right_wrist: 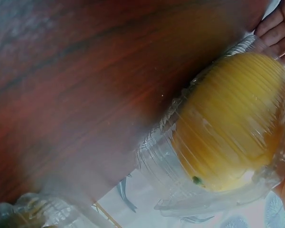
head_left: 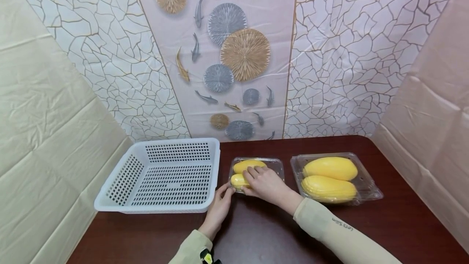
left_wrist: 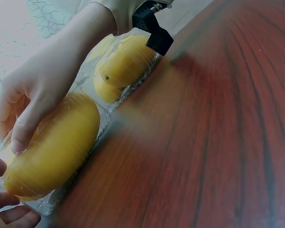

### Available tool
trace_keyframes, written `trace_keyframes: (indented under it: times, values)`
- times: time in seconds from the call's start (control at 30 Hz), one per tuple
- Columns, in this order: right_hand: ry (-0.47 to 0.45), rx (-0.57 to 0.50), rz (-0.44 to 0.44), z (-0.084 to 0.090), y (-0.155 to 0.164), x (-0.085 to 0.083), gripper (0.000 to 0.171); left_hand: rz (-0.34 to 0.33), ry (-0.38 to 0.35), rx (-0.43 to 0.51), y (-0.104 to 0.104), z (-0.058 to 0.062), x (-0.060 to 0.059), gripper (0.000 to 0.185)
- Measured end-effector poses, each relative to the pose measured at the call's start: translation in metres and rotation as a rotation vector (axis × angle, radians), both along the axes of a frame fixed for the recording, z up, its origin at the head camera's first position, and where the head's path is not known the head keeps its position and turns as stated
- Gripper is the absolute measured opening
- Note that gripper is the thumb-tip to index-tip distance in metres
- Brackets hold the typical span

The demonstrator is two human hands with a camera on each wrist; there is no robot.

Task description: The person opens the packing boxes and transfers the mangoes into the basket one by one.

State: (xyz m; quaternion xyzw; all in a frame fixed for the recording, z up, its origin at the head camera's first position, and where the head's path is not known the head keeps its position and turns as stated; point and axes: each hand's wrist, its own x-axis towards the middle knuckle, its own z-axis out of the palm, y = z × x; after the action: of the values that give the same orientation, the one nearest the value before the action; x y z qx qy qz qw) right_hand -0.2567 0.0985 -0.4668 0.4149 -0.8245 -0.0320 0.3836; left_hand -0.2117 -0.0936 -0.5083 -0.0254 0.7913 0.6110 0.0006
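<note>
A small clear plastic fruit box [head_left: 278, 168] holds two yellow mangoes [head_left: 249, 165] at the middle of the table. Creased clear film [right_wrist: 223, 114] stretches over the nearer mango in the right wrist view. My left hand [head_left: 219, 207] pinches the box's near left corner between thumb and fingers. From the right, my right hand [head_left: 265, 182] arches over the box, its bent fingers on the covered fruit and its thumb toward the front side. In the left wrist view, the right thumb [left_wrist: 28, 126] presses against the wrapped mango [left_wrist: 61, 147].
A white perforated basket [head_left: 216, 174] stands left of the box. To the right lies a larger clear box [head_left: 366, 178] with two bigger yellow mangoes [head_left: 329, 168]. The dark red wooden table [head_left: 264, 235] meets a patterned cloth wall [head_left: 253, 109] at the back.
</note>
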Motion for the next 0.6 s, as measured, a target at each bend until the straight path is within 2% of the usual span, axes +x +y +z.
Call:
trace_keyframes:
  times: [0.2, 0.3, 0.5, 0.6]
  values:
    - [-0.061, -0.058, 0.012, 0.0054, 0.0018, -0.0003, 0.031, 0.031, 0.024, 0.034, 0.0032, -0.0024, 0.0020, 0.044]
    - [-0.100, -0.047, 0.014, 0.0074, 0.0029, 0.0004, 0.033, 0.046, 0.036, 0.031, 0.0043, -0.0037, 0.0028, 0.043]
    - [-0.111, -0.036, 0.026, 0.0079, 0.0040, 0.0009, 0.036, 0.043, 0.046, 0.000, 0.0053, -0.0049, 0.0035, 0.045]
    - [-0.165, -0.032, 0.026, 0.0094, 0.0066, 0.0025, 0.040, 0.037, 0.029, -0.009, 0.0046, -0.0050, 0.0023, 0.047]
